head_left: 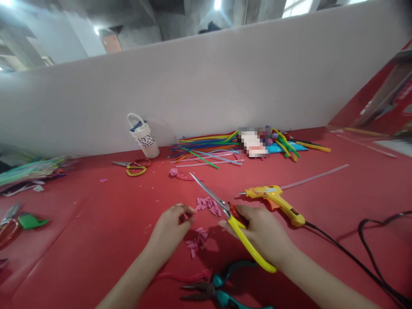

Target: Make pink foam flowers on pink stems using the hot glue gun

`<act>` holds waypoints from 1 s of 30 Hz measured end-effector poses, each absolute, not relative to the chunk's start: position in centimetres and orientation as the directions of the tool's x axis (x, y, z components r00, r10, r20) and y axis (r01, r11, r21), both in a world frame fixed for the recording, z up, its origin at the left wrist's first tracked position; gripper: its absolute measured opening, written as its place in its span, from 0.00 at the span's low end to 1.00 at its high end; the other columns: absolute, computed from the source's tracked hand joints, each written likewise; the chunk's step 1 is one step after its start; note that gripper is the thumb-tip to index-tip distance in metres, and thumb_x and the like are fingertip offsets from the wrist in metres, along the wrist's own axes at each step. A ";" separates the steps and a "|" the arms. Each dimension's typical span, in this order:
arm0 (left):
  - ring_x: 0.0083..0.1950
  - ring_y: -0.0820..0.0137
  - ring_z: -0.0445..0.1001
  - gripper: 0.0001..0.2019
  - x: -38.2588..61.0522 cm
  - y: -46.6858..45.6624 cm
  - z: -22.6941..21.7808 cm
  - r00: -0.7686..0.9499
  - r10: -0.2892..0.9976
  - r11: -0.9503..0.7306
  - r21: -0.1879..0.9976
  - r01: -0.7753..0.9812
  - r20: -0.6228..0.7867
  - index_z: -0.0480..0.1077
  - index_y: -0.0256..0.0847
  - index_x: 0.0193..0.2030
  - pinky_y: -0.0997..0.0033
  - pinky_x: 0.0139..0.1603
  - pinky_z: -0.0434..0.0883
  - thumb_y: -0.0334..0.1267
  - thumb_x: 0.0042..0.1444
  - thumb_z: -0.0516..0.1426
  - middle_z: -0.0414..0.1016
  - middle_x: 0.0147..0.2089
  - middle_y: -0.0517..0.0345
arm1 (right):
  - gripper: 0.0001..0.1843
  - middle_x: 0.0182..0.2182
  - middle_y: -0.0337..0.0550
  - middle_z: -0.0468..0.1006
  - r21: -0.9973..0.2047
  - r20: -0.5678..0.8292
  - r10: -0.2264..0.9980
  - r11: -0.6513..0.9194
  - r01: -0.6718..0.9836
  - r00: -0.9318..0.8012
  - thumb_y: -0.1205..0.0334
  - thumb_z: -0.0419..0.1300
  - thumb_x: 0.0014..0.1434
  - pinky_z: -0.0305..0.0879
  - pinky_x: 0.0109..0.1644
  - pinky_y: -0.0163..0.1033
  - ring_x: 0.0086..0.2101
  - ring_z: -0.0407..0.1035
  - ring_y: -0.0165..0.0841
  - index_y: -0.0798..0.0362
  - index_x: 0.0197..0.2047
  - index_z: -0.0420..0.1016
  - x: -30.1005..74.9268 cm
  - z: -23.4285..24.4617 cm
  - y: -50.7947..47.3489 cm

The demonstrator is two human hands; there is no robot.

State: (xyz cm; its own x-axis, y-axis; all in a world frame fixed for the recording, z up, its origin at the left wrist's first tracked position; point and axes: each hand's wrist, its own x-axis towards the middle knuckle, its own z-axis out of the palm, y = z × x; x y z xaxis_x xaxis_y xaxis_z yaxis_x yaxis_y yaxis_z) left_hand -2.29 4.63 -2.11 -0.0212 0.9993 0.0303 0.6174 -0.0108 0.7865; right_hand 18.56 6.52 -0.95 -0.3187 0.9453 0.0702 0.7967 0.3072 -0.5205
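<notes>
The left grip (pixel 175 221) was curled, whether around anything I could not tell. Pink pieces (pixel 213 209) lay just right of it; further right, the right grip (pixel 265 229) was clamped on scissors (pixel 241 235), a glue gun (pixel 277 198) just beyond.

The person's forearms (pixel 138 271) (bare as far as they showed) slanted inward from below; the left grip (pixel 175 221) was loosely curled, and the right grip (pixel 262 229) was folded closed.
</notes>
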 end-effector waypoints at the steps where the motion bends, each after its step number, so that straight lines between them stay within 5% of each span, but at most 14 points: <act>1: 0.28 0.67 0.69 0.09 -2.4 5.1 -2.0 -0.020 0.999 -0.016 0.772 0.636 0.037 0.75 0.41 0.31 0.70 0.31 0.62 0.30 0.47 0.54 0.73 0.27 0.57 | 0.24 0.15 0.33 0.59 -0.525 0.066 0.945 0.307 0.794 -0.322 0.40 0.51 0.54 0.41 0.21 0.33 0.17 0.50 0.27 0.50 0.19 0.53 18.6 -0.9 6.5; 8: 0.32 0.66 0.65 0.10 -1.0 8.2 -3.8 -0.003 0.996 -0.062 0.718 0.693 0.089 0.72 0.42 0.26 0.70 0.37 0.59 0.23 0.42 0.54 0.68 0.28 0.58 | 0.24 0.14 0.34 0.59 -0.502 0.107 0.939 0.336 0.797 -0.328 0.41 0.51 0.54 0.40 0.22 0.33 0.17 0.52 0.27 0.50 0.19 0.54 18.7 -0.9 6.5; 15: 0.35 0.65 0.66 0.10 -1.6 8.0 -3.8 -0.110 0.992 0.009 0.828 0.560 0.064 0.73 0.42 0.31 0.69 0.41 0.60 0.23 0.45 0.55 0.69 0.30 0.56 | 0.23 0.14 0.35 0.61 -0.497 0.135 0.936 0.349 0.795 -0.327 0.42 0.53 0.54 0.41 0.21 0.33 0.16 0.53 0.27 0.51 0.19 0.59 18.6 -0.7 6.5; 21: 0.20 0.74 0.64 0.03 -2.5 5.7 -1.7 -0.102 0.982 0.176 0.967 0.183 -0.159 0.72 0.38 0.30 0.75 0.26 0.63 0.31 0.47 0.58 0.67 0.19 0.64 | 0.23 0.15 0.36 0.63 -0.468 0.123 0.931 0.360 0.807 -0.344 0.41 0.54 0.54 0.40 0.21 0.34 0.17 0.55 0.28 0.51 0.19 0.60 18.5 -0.7 6.3; 30: 0.27 0.77 0.75 0.04 -2.7 2.9 -0.2 -0.103 0.937 0.259 0.864 -0.431 -0.333 0.70 0.36 0.30 0.83 0.29 0.73 0.28 0.45 0.60 0.76 0.27 0.59 | 0.21 0.20 0.41 0.73 -0.418 0.024 0.884 0.433 0.799 -0.467 0.41 0.55 0.52 0.43 0.23 0.34 0.21 0.67 0.34 0.51 0.27 0.64 18.1 -0.5 5.2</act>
